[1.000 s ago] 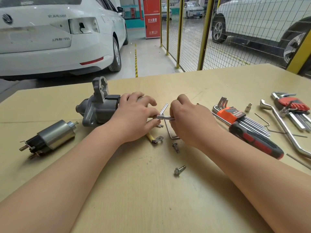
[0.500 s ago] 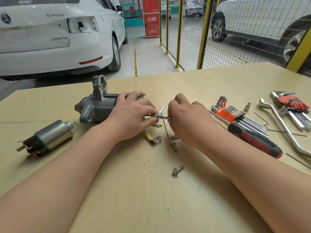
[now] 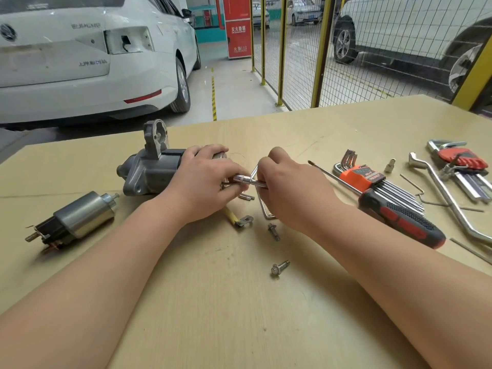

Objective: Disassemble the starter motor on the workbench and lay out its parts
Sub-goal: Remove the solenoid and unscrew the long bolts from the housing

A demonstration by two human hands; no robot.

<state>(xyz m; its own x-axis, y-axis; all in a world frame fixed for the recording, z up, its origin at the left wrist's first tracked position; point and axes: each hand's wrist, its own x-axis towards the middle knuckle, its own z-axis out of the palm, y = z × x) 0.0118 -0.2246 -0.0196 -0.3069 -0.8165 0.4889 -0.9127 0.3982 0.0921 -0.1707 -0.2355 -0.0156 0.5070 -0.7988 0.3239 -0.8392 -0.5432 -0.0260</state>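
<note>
Head view looks down on a pale wooden workbench (image 3: 239,315) where the grey cast-metal starter motor body (image 3: 151,174) lies on its side at the far left of centre, its mounting ear standing up. Left hand (image 3: 202,185) rests against the motor's right end, fingers curled and pinching the socket end of a silver L-shaped socket wrench (image 3: 249,179). Right hand (image 3: 290,187) is closed around the wrench's other end, just right of the left hand. Near left, well apart from the motor, lies the silver cylindrical solenoid with black terminal end (image 3: 72,219). Two loose flanged bolts (image 3: 279,267) lie near the wrists, one closer to the hands than the other. Right of the hands are a black-and-red-handled screwdriver (image 3: 402,219), touching an orange-holdered hex key set (image 3: 364,177), and farther right a red-holdered key set (image 3: 463,161).
</note>
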